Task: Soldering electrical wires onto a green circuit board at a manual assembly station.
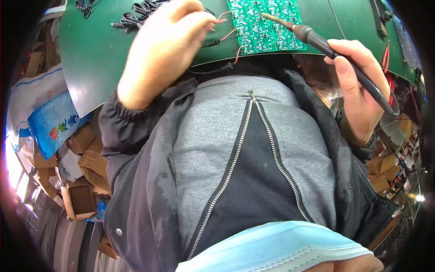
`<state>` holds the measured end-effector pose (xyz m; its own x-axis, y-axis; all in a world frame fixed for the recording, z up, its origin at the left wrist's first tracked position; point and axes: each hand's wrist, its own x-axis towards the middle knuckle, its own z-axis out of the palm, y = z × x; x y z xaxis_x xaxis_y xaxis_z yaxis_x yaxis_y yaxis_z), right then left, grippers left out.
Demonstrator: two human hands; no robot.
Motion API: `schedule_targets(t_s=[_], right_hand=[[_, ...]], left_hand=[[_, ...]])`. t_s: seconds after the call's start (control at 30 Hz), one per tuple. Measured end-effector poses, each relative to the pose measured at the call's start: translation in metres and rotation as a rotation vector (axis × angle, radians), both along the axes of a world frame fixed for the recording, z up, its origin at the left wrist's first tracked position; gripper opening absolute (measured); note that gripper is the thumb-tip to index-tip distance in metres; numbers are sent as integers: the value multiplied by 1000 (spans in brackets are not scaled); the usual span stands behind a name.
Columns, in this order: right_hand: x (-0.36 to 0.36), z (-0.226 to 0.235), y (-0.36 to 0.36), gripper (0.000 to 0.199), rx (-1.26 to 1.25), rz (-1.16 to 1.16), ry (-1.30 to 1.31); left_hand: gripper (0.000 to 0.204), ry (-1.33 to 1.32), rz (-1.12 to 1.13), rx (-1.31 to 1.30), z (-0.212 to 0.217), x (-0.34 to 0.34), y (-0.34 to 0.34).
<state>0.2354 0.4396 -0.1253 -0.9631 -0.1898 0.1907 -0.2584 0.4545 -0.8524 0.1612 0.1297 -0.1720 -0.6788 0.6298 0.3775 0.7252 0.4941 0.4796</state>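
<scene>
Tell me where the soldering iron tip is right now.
In the head view, the soldering iron, held in the right hand, has its tip on the green circuit board at top centre, right of the left hand.

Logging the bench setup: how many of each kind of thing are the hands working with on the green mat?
Green circuit board: 1
Soldering iron, in right hand: 1
Red wires, by left hand: 3 visible
Black cable bundles: 3 visible
Total: 8

Table: green-topped table (99, 63), curved near edge.
Circuit board: green circuit board (267, 25) lying at 12 o'clock.
Cables: black coiled cables (136, 16) at 11 o'clock.
</scene>
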Motion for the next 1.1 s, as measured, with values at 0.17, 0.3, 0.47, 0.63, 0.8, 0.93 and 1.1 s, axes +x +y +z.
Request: schedule_targets(t_s=[0.17, 0.3, 0.47, 0.63, 0.8, 0.93, 1.1], right_hand=[[-8, 1, -10, 21, -12, -159, -23], [-18, -8, -7, 17, -21, -86, 66], [-21, -14, -3, 17, -39, -103, 41], [-29, -23, -1, 18, -78, -59, 48], [-31, -26, 0, 18, -87, -63, 53], [-31, -26, -1, 18, -88, -67, 24], [-32, -25, -2, 18, -75, -69, 34]], left_hand=[[6, 91, 159, -98, 2, -29, 12], [9, -107, 116, -61, -1, -26, 24], [10, -110, 122, 12, -16, -33, 21], [21, -179, 170, -46, -27, -33, 20], [25, -273, 230, -32, -26, -28, 20], [25, -365, 263, 74, -29, -23, 18], [11, -494, 402, 111, 2, -18, 36]])
